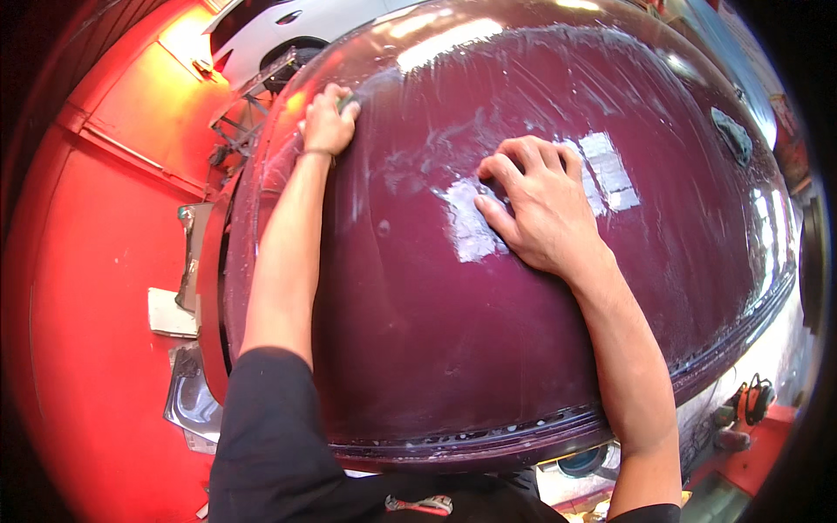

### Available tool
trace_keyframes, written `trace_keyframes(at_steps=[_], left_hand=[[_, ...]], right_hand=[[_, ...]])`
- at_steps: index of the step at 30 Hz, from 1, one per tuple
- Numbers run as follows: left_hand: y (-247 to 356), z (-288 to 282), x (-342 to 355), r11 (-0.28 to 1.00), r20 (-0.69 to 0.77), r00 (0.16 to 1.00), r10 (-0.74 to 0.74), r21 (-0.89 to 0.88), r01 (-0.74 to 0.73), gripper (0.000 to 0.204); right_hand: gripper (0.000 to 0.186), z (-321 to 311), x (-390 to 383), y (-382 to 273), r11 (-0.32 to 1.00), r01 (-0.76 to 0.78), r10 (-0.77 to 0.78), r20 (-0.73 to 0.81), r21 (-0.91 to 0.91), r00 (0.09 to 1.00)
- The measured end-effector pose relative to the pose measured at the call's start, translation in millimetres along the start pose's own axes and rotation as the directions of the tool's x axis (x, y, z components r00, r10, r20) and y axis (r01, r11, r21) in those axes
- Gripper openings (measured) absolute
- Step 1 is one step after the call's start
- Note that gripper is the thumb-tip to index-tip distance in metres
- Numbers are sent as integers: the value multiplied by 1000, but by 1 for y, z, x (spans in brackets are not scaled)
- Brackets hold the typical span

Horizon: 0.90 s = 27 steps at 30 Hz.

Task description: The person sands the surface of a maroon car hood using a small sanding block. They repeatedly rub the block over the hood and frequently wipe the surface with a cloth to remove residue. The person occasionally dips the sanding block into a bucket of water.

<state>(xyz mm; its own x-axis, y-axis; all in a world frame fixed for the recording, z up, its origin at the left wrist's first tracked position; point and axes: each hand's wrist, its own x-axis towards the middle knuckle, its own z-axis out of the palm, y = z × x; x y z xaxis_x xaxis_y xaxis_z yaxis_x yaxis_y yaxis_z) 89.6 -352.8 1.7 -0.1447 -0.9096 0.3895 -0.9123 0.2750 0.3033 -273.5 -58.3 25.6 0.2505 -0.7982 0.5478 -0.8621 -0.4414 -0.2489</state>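
A large, curved, dark maroon car panel (418,349) lies wet in front of me, streaked with whitish film over its far half. Near its far left edge, my left hand (327,126) is closed around a small grey-green thing (346,99), of which only a sliver shows beside the thumb. My right hand (545,205) rests on the middle of the panel, its fingers bent and the thumb tucked toward them. Something dark shows beneath those fingers, mostly hidden. A crumpled grey-green cloth (731,137) lies on the panel at the far right.
A grooved trim edge (488,438) runs along the panel's near side. To the left stand a red wall (105,288) and some loose panel pieces (193,397). A white car (261,35) is beyond. An orange and black object (754,401) sits at the lower right.
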Motion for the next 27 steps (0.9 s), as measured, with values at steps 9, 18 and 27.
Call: trace_keyframes(at_steps=[9,18,27], left_hand=[[111,-63,-194,915,-14,920,392,-95,-392,41],[78,14,31,998,0,998,63,14,-63,41],[138,-46,-148,907,14,916,401,-143,-395,39]], right_hand=[[34,-1,9,-3,999,-36,36,16,-36,999],[33,7,1,3,1000,0,-1,-54,-23,999],[36,0,6,1,997,-72,72,55,-9,996]])
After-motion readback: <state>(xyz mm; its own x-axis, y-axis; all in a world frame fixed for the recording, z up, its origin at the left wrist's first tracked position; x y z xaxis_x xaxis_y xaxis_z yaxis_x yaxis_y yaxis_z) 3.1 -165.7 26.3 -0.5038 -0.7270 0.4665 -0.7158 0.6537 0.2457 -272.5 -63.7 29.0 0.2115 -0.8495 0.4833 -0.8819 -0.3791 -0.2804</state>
